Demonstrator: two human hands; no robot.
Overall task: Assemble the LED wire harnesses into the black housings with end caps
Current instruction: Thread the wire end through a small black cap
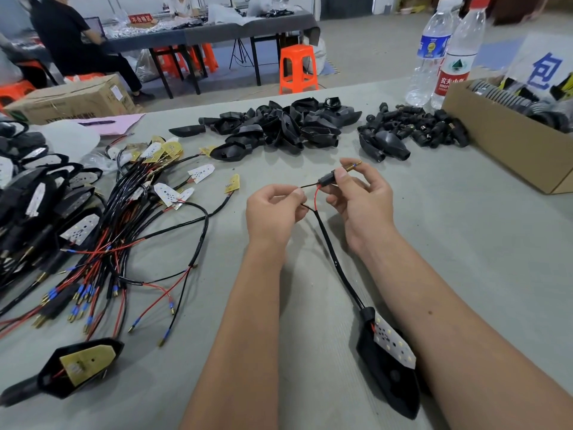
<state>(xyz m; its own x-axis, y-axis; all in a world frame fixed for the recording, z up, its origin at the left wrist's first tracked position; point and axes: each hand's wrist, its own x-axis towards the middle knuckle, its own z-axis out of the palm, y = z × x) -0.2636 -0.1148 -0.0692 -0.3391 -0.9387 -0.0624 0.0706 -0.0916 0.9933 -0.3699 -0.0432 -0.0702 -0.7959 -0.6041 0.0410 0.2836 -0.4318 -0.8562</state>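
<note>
— Where is the harness being worked on, and how is it laid?

— A black cable is seen running from the near right toward the far middle of the grey surface, its long axis slanted up and leftward. At its near end a black housing is lain with its pointed tip toward the near edge; a white LED board is seated in it, partly covered by the right forearm.

— And the hands?

— The left hand is closed in a pinch on a thin black wire. The right hand is clamped by thumb and fingers on a small black end cap, out of which a gold pin is pointed to the far right. A red wire is looped between the two hands.

— What else can be counted?

— Two water bottles are stood at the far right beside one cardboard box. One loose housing with a yellow board is lain at the near left. The heap of empty housings, the pile of end caps and the tangled harnesses cannot be counted; finished pieces at the left edge are cut off.
</note>
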